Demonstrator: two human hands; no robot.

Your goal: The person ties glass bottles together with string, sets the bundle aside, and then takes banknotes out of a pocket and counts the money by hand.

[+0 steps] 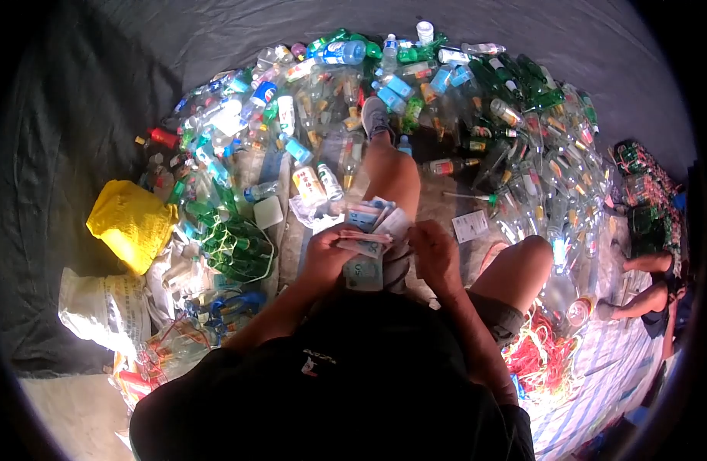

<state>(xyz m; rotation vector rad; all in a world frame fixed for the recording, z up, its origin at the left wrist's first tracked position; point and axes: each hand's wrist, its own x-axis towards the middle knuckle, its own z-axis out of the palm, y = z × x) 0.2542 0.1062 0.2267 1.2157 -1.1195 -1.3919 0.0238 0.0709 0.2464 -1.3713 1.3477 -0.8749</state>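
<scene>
My left hand (pixel 326 252) is closed on a fanned bunch of banknotes (pixel 366 244) above my lap. A greenish note marked 50 (pixel 363 272) hangs below the bunch, and bluish and whitish papers stick up behind it. My right hand (pixel 435 250) is just right of the notes, its fingers curled together. Whether a note edge is pinched in those fingers I cannot make out. Past the notes, my bent leg (pixel 392 180) stretches forward among the bottles, with a grey shoe (pixel 375 119) on the foot.
Many plastic bottles (pixel 294 147) lie heaped around me along a dark sheet (pixel 215 38). A yellow bag (pixel 130 223) and a white sack (pixel 104 307) stand at left. A printed card (pixel 470 227) lies at right, with red string (pixel 541 357) below. Another person's legs (pixel 637 300) show far right.
</scene>
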